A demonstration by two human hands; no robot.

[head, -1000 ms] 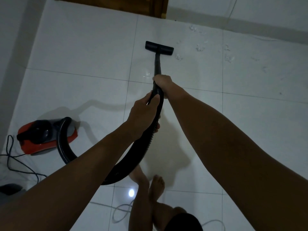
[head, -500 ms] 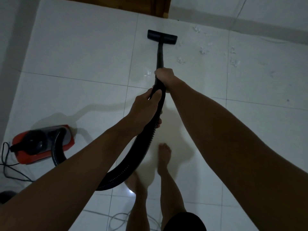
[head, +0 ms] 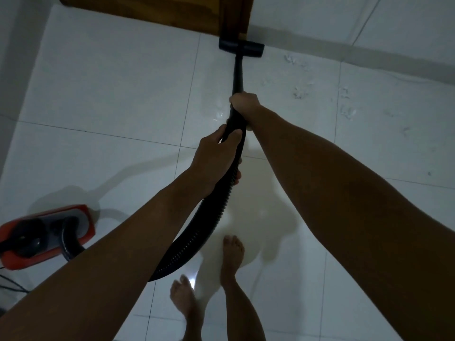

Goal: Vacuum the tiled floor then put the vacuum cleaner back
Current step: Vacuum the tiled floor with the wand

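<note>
The black vacuum wand [head: 237,75] reaches forward over the white tiled floor [head: 118,89]. Its flat floor nozzle [head: 241,48] lies against the foot of a wooden door frame. My right hand [head: 243,102] grips the wand near its lower end. Just behind it, my left hand [head: 216,158] is closed around the ribbed black hose [head: 197,232]. The hose curves down and back to the red and black vacuum body [head: 44,236] on the floor at the left. Small white scraps of debris [head: 300,92] lie on the tiles right of the nozzle.
A wooden door and frame [head: 187,11] stand at the far edge, with a white wall [head: 344,18] to their right. My bare feet [head: 231,257] are on the tiles below the hose. A dark power cord [head: 9,284] trails at the left edge.
The nozzle has slid forward across the tile until it meets the door frame. I have stepped forward, and the vacuum body now sits lower left in view.
</note>
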